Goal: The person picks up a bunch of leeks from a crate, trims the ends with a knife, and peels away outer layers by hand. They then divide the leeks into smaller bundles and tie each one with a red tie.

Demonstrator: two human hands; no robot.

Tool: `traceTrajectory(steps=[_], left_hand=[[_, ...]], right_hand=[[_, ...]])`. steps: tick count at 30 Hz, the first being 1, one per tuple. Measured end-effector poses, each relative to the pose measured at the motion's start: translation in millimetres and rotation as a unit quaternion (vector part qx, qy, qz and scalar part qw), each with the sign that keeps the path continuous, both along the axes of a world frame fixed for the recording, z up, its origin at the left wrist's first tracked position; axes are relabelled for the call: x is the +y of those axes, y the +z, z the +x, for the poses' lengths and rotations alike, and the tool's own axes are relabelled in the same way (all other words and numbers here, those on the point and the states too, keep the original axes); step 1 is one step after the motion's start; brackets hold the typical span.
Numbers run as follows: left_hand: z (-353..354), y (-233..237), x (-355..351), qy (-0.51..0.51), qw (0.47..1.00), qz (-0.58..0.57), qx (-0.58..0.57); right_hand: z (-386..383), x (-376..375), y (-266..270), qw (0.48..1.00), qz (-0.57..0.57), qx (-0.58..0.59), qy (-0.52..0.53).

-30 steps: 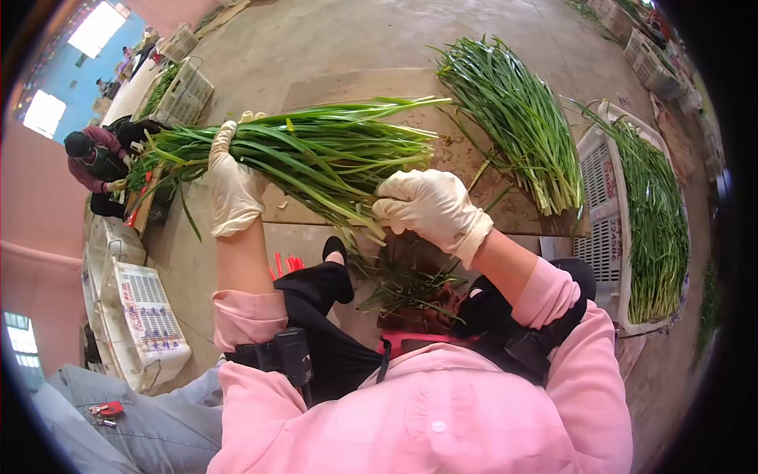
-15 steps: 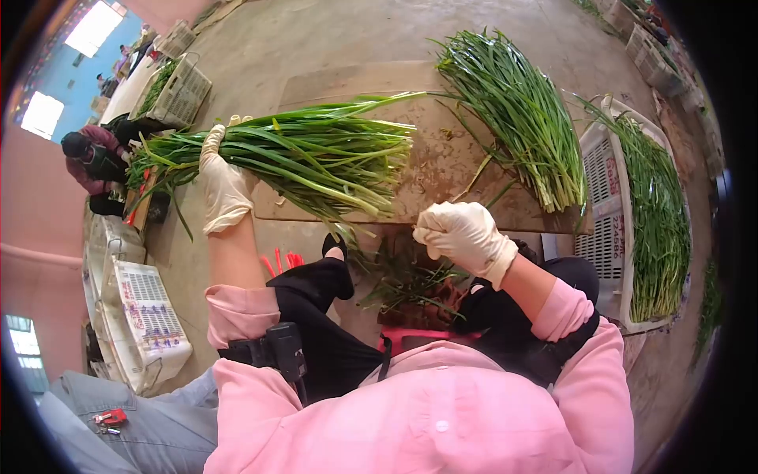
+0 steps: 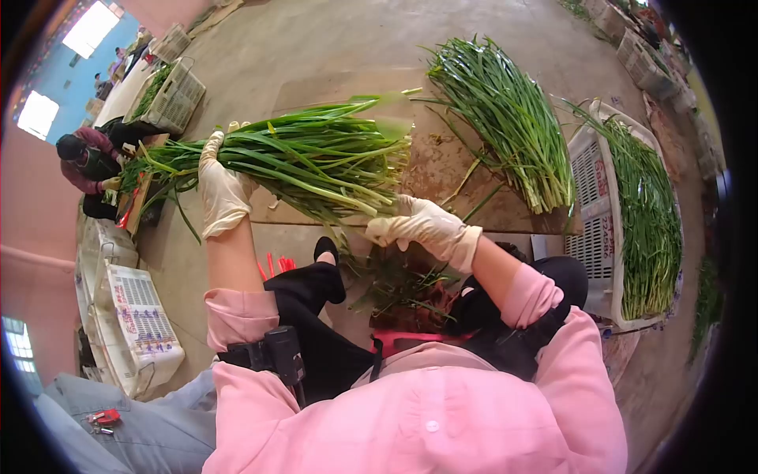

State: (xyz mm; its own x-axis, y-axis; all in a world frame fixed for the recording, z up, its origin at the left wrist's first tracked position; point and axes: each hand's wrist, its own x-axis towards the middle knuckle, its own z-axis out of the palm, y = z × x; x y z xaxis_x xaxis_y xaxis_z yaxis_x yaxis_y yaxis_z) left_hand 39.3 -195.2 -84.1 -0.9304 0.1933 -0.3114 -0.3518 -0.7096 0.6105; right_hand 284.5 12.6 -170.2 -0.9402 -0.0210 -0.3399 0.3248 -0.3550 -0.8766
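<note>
My left hand [image 3: 225, 191], in a cream-coloured glove, is closed around a large bunch of garlic chives [image 3: 316, 154], thumb over the top. The leafy tips point left and the pale stem ends point right, above a low wooden board [image 3: 438, 162]. My right hand [image 3: 430, 231], gloved too, is by the lower stem ends at the board's near edge. Its fingers are curled together; whatever they pinch is hidden. A second pile of garlic chives [image 3: 509, 126] lies on the right part of the board.
At right stands a white plastic crate [image 3: 596, 213] filled with chives [image 3: 651, 229]. Loose trimmings [image 3: 403, 280] lie on the floor between my legs, with red strips [image 3: 276, 265] nearby. White crates [image 3: 142, 316] and a seated co-worker [image 3: 91, 162] are at left.
My right hand has moved left to the stem ends of the held bunch. My left hand keeps its hold, almost unmoved. A pale green blur shows at the bunch's upper right end.
</note>
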Motion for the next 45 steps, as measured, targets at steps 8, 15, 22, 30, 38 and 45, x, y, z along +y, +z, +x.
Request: traceTrajectory(steps=[8,15,22,30,38,45], left_hand=[[-8,-9,-10,0.003,1.0,0.017,0.003],[-5,-9,-8,-0.025,0.999,-0.034,-0.006],[-16,-25,33,-0.172,0.985,-0.03,-0.011],[-9,-39,120,-0.259,0.965,-0.036,0.011],[-19,-98,112,-0.267,0.794,-0.535,0.113],[0,-84,35,-0.206,0.795,-0.532,0.208]], right_hand=[[24,24,-12,0.996,0.032,-0.073,-0.041],[55,55,16,0.789,0.588,-0.007,0.179],[17,83,83,0.75,0.615,0.229,-0.082],[-16,72,8,0.976,0.206,0.071,-0.016],[-36,127,-40,0.906,0.384,-0.09,-0.156],[-33,136,-11,0.668,0.714,0.017,-0.206]])
